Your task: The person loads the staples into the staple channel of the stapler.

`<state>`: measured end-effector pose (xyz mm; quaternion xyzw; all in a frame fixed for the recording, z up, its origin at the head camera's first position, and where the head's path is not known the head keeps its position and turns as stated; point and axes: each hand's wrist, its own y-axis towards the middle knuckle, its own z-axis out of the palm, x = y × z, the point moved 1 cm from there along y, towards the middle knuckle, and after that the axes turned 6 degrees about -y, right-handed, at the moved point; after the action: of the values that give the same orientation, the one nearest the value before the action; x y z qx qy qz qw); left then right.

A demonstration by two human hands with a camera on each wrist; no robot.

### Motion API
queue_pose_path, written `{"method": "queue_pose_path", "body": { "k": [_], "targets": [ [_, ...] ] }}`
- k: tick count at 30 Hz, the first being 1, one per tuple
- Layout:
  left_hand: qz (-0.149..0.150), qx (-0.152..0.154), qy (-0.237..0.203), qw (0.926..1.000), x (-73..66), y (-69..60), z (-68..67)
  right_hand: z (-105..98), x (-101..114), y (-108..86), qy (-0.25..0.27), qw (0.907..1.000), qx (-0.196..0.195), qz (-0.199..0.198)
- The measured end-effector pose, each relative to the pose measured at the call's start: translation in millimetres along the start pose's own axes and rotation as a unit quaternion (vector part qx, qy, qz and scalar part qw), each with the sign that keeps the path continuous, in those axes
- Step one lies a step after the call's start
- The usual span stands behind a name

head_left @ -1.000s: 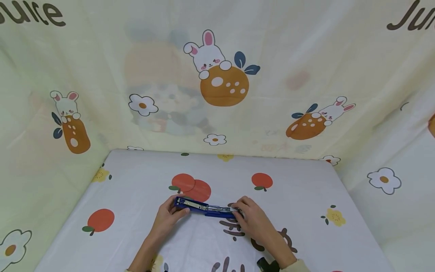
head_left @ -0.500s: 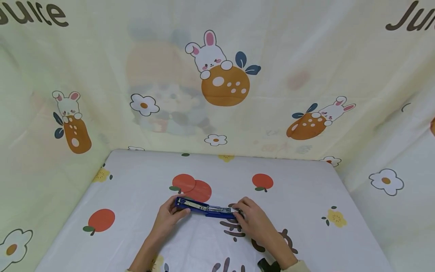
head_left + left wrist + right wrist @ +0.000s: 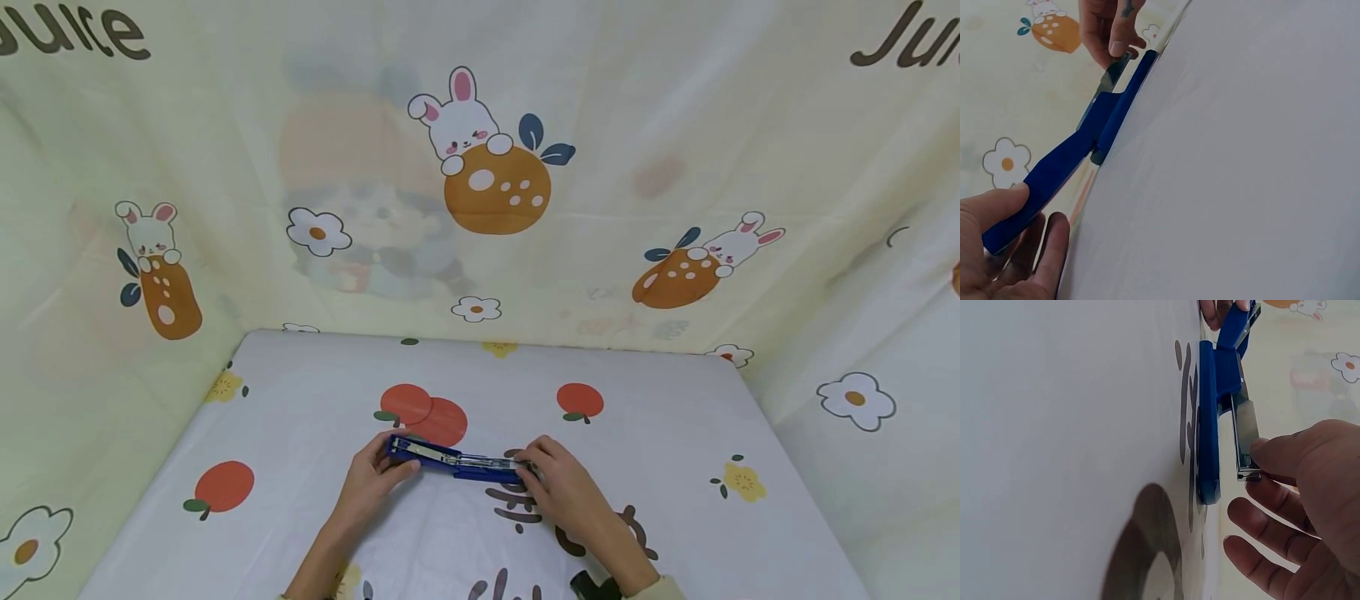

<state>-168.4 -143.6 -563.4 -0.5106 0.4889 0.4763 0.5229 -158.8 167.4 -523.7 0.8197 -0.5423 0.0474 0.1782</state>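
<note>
A blue stapler [image 3: 427, 454] lies swung wide open near the middle of the table, its handle [image 3: 1054, 172] folded back to the left. My left hand [image 3: 378, 479] grips that handle, thumb on one side and fingers on the other. At the other end, my right hand [image 3: 562, 487] pinches the tip of the metal staple magazine [image 3: 1246, 428] between thumb and forefinger; its other fingers are spread apart. A gap separates the magazine from the blue base [image 3: 1209, 431], which rests along the tabletop in the right wrist view. Whether staples are inside cannot be made out.
A white cloth with printed fruit and flowers covers the table [image 3: 300, 400]. Pale printed curtains [image 3: 600, 233] rise at the back and both sides. Beside the right sleeve is a dark object [image 3: 595, 585], partly cut off by the frame.
</note>
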Motion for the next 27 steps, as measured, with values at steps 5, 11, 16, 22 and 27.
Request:
{"method": "queue_pose_path", "body": {
  "k": [5, 11, 16, 22, 27],
  "targets": [
    [-0.001, -0.001, 0.002, 1.0, 0.4, -0.8, 0.0, 0.4, -0.7, -1.5, 0.012, 0.9997, 0.015, 0.017],
    [-0.002, 0.0, 0.0, 1.0, 0.6, -0.5, -0.1, 3.7, -5.5, -2.3, 0.052, 0.998, 0.02, 0.03],
    [-0.002, 0.001, 0.003, 1.0, 0.8, -0.8, 0.1, 6.5, -8.0, -1.9, 0.087, 0.9952, 0.022, 0.038],
    [0.002, -0.005, 0.01, 0.9999, 0.9, -1.5, 0.3, 8.5, -9.3, -0.9, 0.123, 0.9905, 0.03, 0.055],
    [0.001, -0.003, 0.011, 0.9999, 2.5, -0.7, -0.6, 11.3, -10.3, -3.1, 0.157, 0.9835, 0.033, 0.083]
  ]
}}
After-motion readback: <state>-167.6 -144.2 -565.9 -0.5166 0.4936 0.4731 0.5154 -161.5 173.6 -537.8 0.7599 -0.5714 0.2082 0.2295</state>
